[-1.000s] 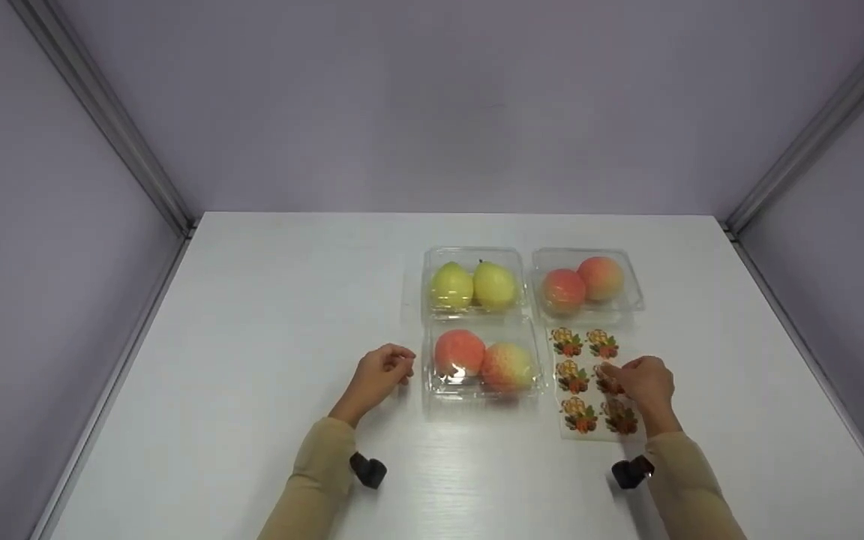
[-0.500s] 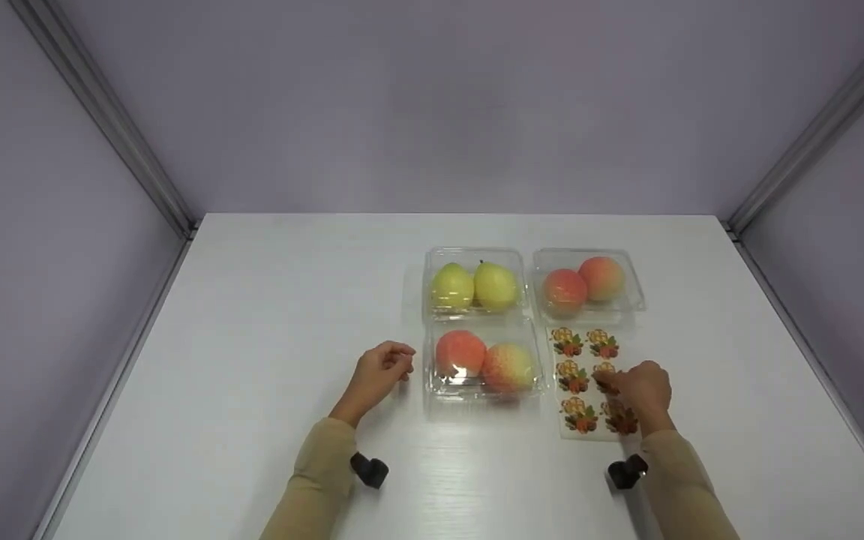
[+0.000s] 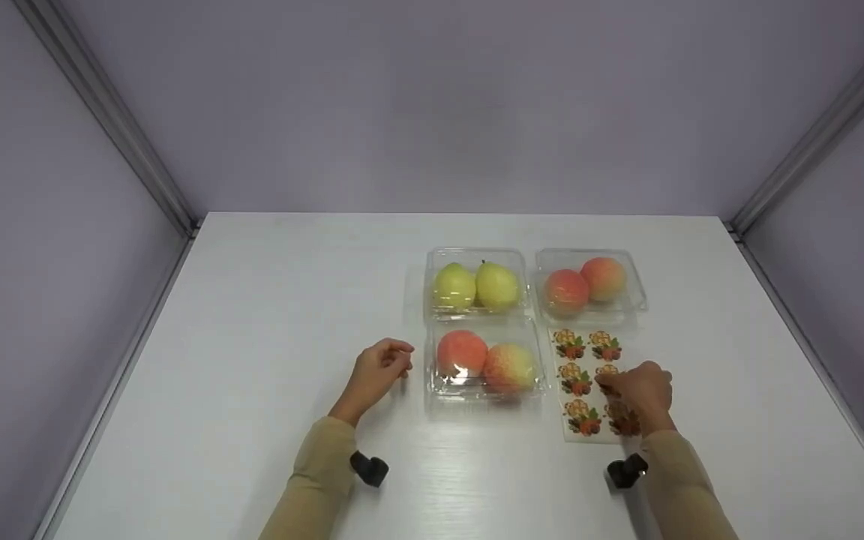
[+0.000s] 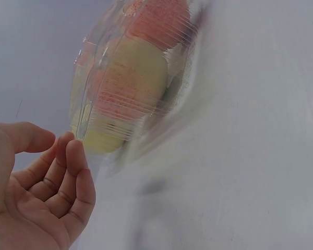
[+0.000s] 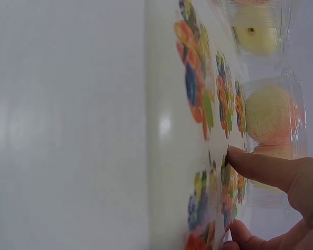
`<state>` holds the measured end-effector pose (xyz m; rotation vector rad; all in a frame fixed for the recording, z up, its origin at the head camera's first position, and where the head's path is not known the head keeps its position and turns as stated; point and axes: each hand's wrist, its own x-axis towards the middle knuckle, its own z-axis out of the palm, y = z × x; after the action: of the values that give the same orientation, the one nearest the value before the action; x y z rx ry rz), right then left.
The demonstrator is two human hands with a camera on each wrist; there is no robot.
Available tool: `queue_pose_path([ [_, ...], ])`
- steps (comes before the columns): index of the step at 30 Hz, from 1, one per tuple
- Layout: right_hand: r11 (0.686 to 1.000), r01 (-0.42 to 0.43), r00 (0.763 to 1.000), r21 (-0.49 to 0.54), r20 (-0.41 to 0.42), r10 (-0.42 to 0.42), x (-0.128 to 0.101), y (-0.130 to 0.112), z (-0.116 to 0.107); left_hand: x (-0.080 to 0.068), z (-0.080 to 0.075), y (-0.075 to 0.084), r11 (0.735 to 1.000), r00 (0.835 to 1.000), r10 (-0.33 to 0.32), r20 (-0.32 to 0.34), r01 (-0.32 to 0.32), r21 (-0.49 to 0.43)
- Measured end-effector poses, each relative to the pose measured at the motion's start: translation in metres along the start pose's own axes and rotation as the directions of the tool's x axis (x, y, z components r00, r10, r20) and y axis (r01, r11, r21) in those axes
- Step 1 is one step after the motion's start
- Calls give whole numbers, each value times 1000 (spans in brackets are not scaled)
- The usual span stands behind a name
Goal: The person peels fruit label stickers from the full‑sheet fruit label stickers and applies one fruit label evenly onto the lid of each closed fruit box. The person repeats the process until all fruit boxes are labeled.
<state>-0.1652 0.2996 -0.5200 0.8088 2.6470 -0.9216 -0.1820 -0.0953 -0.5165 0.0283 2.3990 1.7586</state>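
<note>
- Left hand (image 3: 379,370) sits out ahead of its tan sleeve, fingers (image 4: 68,177) loosely curled toward the palm, thumb apart, nothing in its grip.
- Right hand (image 3: 642,390) is knuckles up, wrist low, forearm angling in from the lower right.
- Its fingers (image 5: 261,167) are bent, index tip pressing down, thumb tucked just beneath.
- Both forearms run forward, well apart.

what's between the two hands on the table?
In the head view, the near clamshell holding two peaches sits between the left hand and the right hand, which is on the sticker sheet.
</note>
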Motion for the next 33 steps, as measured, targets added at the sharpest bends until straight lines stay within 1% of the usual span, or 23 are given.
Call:
queue_pose_path([
  [5, 1000, -9, 1000, 17, 26, 8, 3, -1, 1, -2, -1, 6, 1000, 1000, -9, -5, 9, 14],
  [7, 1000, 0, 1000, 30, 25, 0, 4, 0, 1, -1, 0, 4, 1000, 1000, -8, -13, 8, 20],
  [9, 998, 14, 1000, 55, 17, -15, 4, 1, 1, 0, 0, 1, 1000, 1000, 3, -4, -3, 7],
  [11, 994, 25, 1000, 102, 9, -26, 2, 3, 0, 1, 0, -3, 1000, 1000, 26, 13, -26, -3],
  [12, 989, 21, 1000, 147, 12, -23, 1, 4, 0, 2, 0, -4, 999, 999, 38, 20, -38, -10],
  [13, 981, 19, 1000, 192, 14, -23, 1, 5, -1, 1, 0, -3, 999, 999, 43, 23, -43, -10],
  [14, 972, 14, 1000, 235, 20, -19, 0, 6, -2, -1, -2, 1, 999, 998, 48, 29, -47, -15],
  [18, 943, -5, 998, 334, 66, -18, 1, 7, -8, -1, -1, 4, 999, 999, 52, 11, -52, -5],
  [20, 939, -4, 996, 343, 87, -27, 1, 6, -11, -1, -1, 4, 999, 999, 46, 15, -46, -9],
  [21, 937, -7, 995, 348, 99, -30, 1, 6, -13, 2, 0, -1, 999, 999, 43, 14, -43, -9],
  [24, 921, -25, 990, 389, 136, -31, 1, 4, -16, 2, -1, -1, 999, 999, 37, 23, -37, -12],
  [27, 914, -18, 987, 406, 153, -48, 0, 3, -19, 1, 0, 1, 999, 999, 37, 28, -37, -14],
  [33, 916, 17, 983, 402, 159, -88, -5, 1, -25, 2, 0, 4, 999, 999, 38, 27, -38, 3],
])
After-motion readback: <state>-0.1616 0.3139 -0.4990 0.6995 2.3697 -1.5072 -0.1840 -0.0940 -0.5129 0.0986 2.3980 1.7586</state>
